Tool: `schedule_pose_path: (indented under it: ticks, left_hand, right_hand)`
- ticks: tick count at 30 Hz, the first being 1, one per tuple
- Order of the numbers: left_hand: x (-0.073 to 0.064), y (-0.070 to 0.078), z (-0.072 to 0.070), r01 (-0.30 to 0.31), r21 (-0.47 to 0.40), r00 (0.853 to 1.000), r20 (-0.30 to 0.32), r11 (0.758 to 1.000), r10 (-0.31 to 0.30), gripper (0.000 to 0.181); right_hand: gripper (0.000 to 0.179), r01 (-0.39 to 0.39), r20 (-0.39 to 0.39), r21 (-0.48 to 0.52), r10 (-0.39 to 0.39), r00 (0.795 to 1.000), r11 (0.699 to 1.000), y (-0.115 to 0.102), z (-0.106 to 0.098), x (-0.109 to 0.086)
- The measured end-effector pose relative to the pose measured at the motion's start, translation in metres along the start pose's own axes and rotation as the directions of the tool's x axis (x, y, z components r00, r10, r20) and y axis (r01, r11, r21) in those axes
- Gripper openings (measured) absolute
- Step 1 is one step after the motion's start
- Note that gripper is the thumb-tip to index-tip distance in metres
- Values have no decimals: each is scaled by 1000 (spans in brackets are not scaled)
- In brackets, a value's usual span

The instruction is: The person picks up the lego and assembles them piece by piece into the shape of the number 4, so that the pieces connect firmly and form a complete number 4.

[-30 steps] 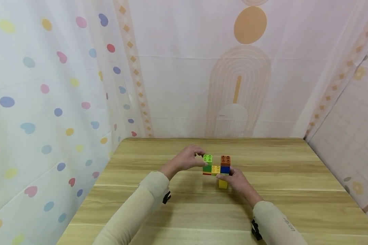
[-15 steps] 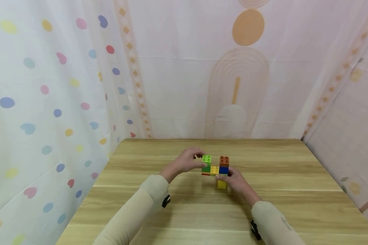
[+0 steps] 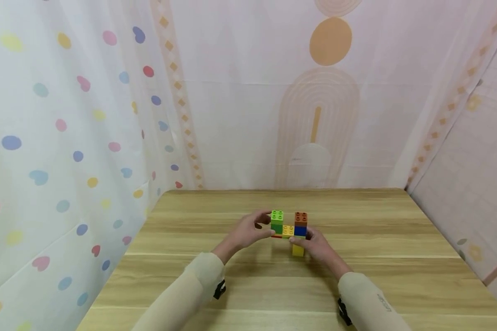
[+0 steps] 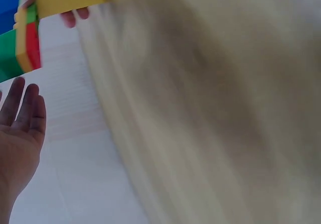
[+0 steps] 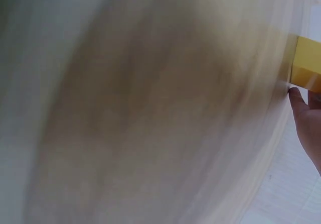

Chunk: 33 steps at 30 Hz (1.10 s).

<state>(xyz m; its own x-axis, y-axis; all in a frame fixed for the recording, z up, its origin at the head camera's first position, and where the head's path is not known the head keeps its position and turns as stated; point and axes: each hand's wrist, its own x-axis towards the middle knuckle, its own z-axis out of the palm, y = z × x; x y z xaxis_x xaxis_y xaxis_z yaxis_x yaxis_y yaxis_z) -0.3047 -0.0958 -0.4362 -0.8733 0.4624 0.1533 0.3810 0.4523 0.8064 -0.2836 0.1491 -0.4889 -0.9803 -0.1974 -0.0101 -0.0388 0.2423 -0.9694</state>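
Note:
A structure of toy building bricks stands over the table between both hands. Its left tower has a lime brick (image 3: 277, 214) on a green brick (image 3: 276, 228); a brown brick (image 3: 301, 217) tops a blue brick (image 3: 300, 231) on the right. A flat yellow-orange brick (image 3: 288, 230) bridges them, above a red layer (image 4: 32, 45). Below the right tower hangs a yellow block (image 3: 298, 250). My right hand (image 3: 319, 246) grips the right tower low down, thumb in front. My left hand (image 3: 246, 230) brackets the left tower; in the left wrist view its straight fingers reach the green brick's edge.
The wood-grain table (image 3: 252, 299) stretches around both arms. A pale patterned curtain (image 3: 240, 128) hangs behind it, and a dotted curtain (image 3: 66, 184) hangs along the left. Black straps (image 3: 220, 289) sit at the cream sleeves (image 3: 200, 276).
My left hand has slid slightly down and left, its thumb moving from the lime and green bricks to the tower's lower corner. The right hand keeps its grip.

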Motion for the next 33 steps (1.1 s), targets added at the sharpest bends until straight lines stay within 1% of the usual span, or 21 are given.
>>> schedule_pose_path:
  ticks: [3,6,8,13,15,18,20,22,24,26,28,29,31,33]
  left_hand:
    - [-5,-6,5,3,-34,998,-56,999,-5,63]
    - [-7,-10,11,-10,-62,996,-95,998,4,63]
    - [-6,-11,15,-8,-84,995,-103,996,0,62]
    - [-3,-10,27,5,-136,995,-100,991,-19,52]
    - [-2,-10,32,-8,-162,994,-105,987,-9,48]
    - [0,-8,37,-20,-196,993,-120,980,-4,44]
    - [0,-7,38,-20,-210,992,-127,978,-7,43]
    - [0,-6,39,-10,-211,991,-136,977,-19,42]
    - [0,-6,38,-10,-215,989,-146,977,-22,41]
    - [1,-6,37,-13,-218,987,-158,976,-22,40]
    - [1,-7,35,-9,-229,986,-167,973,-31,41]
    - [2,-7,34,-8,-235,985,-168,972,-33,42]
    - [2,-6,31,-2,-241,984,-174,970,-41,45]
    - [3,-6,27,4,-229,982,-182,973,-47,47]
  right_hand:
    - [42,5,-21,-26,-5,1000,1000,1,-1,1]
    - [43,3,-38,-50,-5,999,999,2,-3,2]
    - [42,-2,-43,-63,-1,999,998,2,-5,2]
    - [44,-18,-41,-95,14,999,995,1,-10,2]
    - [48,-13,-40,-122,8,999,992,0,-13,-1]
    - [62,17,-63,-147,-26,998,989,1,-17,-8]
    - [70,56,-99,-133,-69,993,989,1,-20,-16]
    - [72,122,-136,-97,-134,982,988,2,-22,-22]
    - [67,188,-169,-69,-197,966,980,1,-22,-27]
    - [60,231,-193,-62,-239,952,971,-1,-21,-28]
    - [55,240,-214,-72,-250,944,968,-5,-19,-27]
    - [54,229,-221,-78,-240,945,970,-7,-18,-26]
    - [54,203,-223,-77,-215,951,976,-12,-17,-23]
    - [55,177,-205,-64,-187,961,982,-17,-17,-20]
